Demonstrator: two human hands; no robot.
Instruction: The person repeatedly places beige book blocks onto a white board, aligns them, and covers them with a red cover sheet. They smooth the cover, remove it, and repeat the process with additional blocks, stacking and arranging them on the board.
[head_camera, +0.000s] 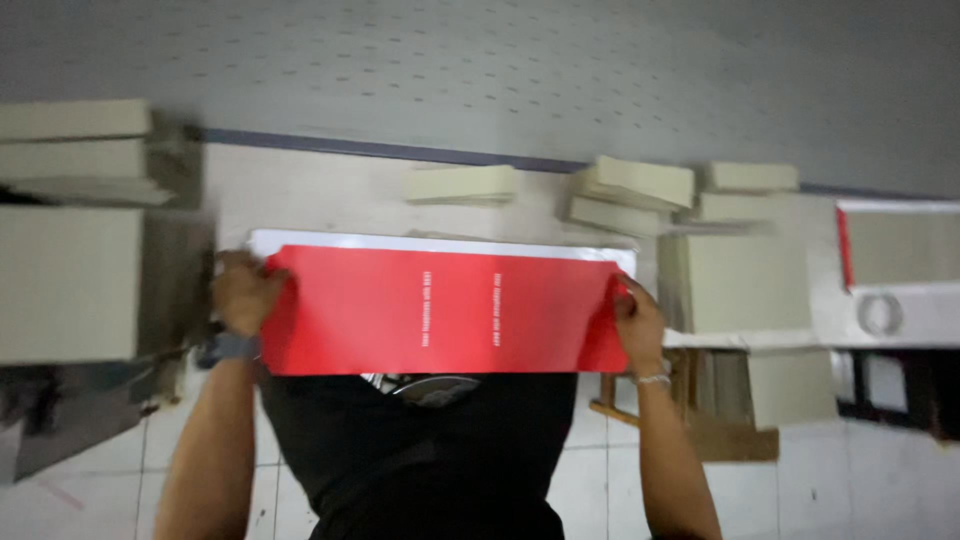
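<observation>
A wide red sheet (440, 310) with two short lines of white print is stretched flat in front of my black shirt. My left hand (243, 292) grips its left edge and my right hand (637, 322) grips its right edge. Under the red sheet lies a stack of white sheets (440, 243), whose far edge shows as a white strip on the worktable (300, 195). A dark watch sits on my left wrist and a thin bracelet on my right.
Stacks of pale beige boards stand at the left (70, 250), at the back middle (462, 184), back right (635, 190) and right (740, 280). A red-edged sheet with a roll of tape (880, 313) lies at far right. A grey perforated wall is behind; tiled floor below.
</observation>
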